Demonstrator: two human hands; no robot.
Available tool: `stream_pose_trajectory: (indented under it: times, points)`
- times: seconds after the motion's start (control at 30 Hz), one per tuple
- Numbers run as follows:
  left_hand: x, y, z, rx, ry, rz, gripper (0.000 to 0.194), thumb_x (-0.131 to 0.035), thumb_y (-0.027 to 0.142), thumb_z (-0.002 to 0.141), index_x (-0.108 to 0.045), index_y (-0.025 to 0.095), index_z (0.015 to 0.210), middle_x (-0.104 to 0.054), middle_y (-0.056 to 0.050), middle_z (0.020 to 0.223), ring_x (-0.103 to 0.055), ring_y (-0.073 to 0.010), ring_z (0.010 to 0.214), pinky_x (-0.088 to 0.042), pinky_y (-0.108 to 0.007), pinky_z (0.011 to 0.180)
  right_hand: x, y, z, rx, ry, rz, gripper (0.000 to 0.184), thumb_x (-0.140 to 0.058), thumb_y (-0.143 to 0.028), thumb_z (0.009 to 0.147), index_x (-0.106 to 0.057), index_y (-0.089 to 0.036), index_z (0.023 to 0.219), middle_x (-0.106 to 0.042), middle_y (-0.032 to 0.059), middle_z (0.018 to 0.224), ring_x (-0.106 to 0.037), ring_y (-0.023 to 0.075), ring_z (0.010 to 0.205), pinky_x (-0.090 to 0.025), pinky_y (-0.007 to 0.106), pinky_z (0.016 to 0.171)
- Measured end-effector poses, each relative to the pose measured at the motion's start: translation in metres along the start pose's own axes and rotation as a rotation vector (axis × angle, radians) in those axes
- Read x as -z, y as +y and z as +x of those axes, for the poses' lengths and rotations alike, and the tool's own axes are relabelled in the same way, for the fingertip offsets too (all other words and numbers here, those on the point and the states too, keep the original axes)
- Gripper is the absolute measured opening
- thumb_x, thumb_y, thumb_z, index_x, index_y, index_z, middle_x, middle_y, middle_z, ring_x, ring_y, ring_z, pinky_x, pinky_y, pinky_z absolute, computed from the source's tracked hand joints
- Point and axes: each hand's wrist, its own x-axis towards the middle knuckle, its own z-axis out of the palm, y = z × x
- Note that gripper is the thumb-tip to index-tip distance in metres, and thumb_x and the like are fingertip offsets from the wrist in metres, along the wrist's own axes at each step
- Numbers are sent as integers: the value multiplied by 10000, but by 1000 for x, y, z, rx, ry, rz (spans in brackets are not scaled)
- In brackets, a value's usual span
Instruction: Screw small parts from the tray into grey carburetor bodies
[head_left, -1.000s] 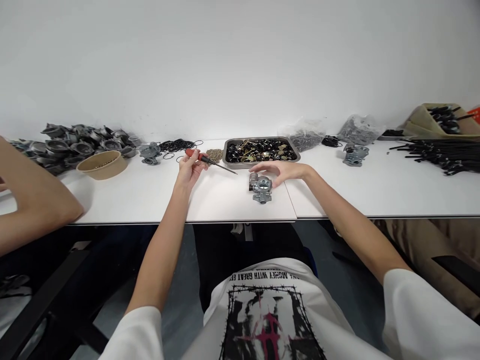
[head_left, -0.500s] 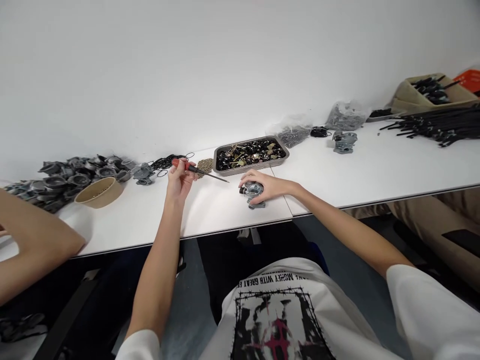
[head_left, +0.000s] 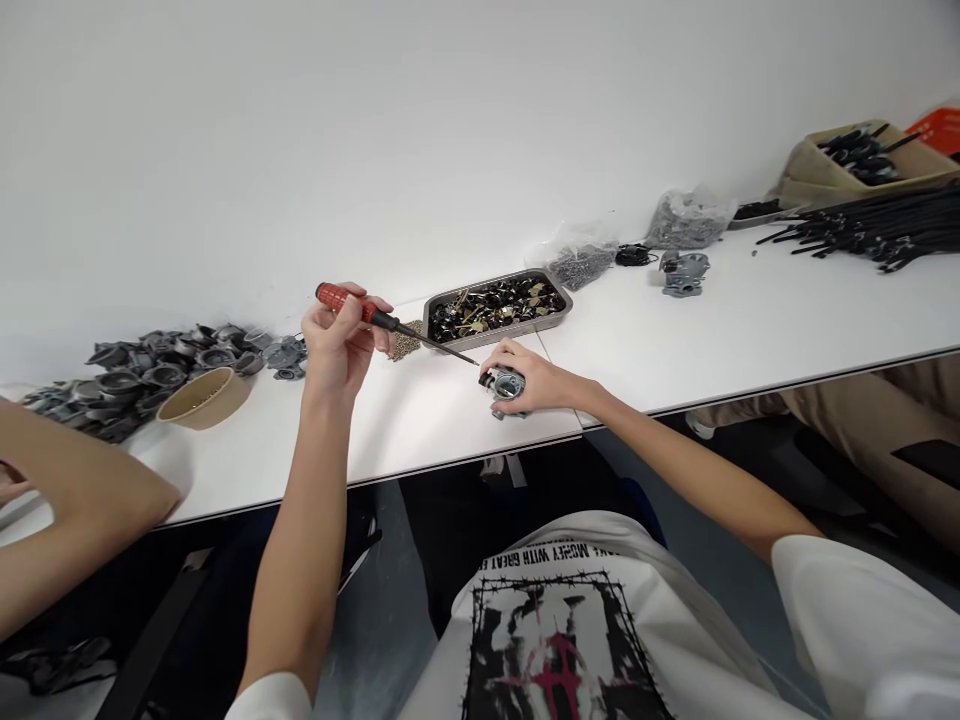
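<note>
My left hand [head_left: 335, 335] is closed round the red and black handle of a screwdriver [head_left: 388, 322]. Its thin shaft slants down to the right, and the tip ends close beside a grey metal carburetor [head_left: 510, 384]; whether they touch I cannot tell. My right hand [head_left: 538, 378] grips that carburetor from the right, just above the white table [head_left: 420, 420]. A small black part [head_left: 487, 379] shows on the carburetor's left side. Behind stands a metal tray [head_left: 495, 337] of black and brass-coloured parts, with a pile of small brass-coloured pieces [head_left: 406, 342] at its left.
At left lie a heap of grey castings [head_left: 142, 378], a tan bowl [head_left: 206, 400], another carburetor [head_left: 286, 357] and a co-worker's arm [head_left: 97, 490]. Rightward are bagged small parts [head_left: 581, 262], a carburetor [head_left: 682, 273], black cables [head_left: 877, 232] and a tan bin [head_left: 814, 165].
My left hand has moved left and tipped the screwdriver, whose tip has come right, up to the carburetor. The carburetor has tilted slightly in my right hand. The view has shifted a little.
</note>
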Motion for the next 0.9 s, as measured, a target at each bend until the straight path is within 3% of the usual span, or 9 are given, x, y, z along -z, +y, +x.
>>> stream_pose_trajectory:
  times: [0.13, 0.27, 0.5, 0.8, 0.9]
  points:
    - [-15, 10, -6, -45, -132, 41, 365, -861, 404, 744, -643, 150, 891, -733, -73, 799, -595, -138, 414, -508, -280, 392, -2, 1, -1, -3, 30, -31, 463, -789, -336, 776, -596, -219, 1180, -504, 72, 1152, -590, 238, 1055, -508, 398, 960]
    - [-28, 15, -11, -43, -180, 85, 335, -861, 369, 746, -666, 141, 894, -747, -99, 808, -628, -177, 433, -518, -306, 394, -1, 0, -1, -10, 17, -80, 443, -758, -352, 808, -591, -223, 1198, -498, 82, 1172, -590, 234, 1010, -514, 388, 919]
    - [-33, 10, -12, 54, -149, 75, 403, -914, 369, 667, -665, 135, 881, -742, -86, 792, -640, -174, 446, -543, -294, 397, 0, -2, -2, -12, 8, -97, 445, -737, -341, 820, -559, -254, 1218, -488, 66, 1158, -570, 232, 1025, -502, 375, 932]
    - [-40, 8, -14, 60, -177, 86, 202, -840, 194, 752, -682, 120, 855, -718, -79, 778, -650, -180, 457, -546, -293, 394, -2, -6, -3, -56, 8, -201, 413, -682, -391, 857, -560, -239, 1222, -500, 71, 1157, -580, 215, 910, -495, 352, 841]
    - [-43, 6, -15, 130, -150, 73, 187, -817, 100, 742, -678, 121, 866, -715, -80, 802, -667, -187, 487, -562, -299, 413, -3, -6, -3, -38, 18, -227, 414, -678, -393, 858, -567, -238, 1226, -504, 79, 1172, -579, 214, 896, -494, 345, 819]
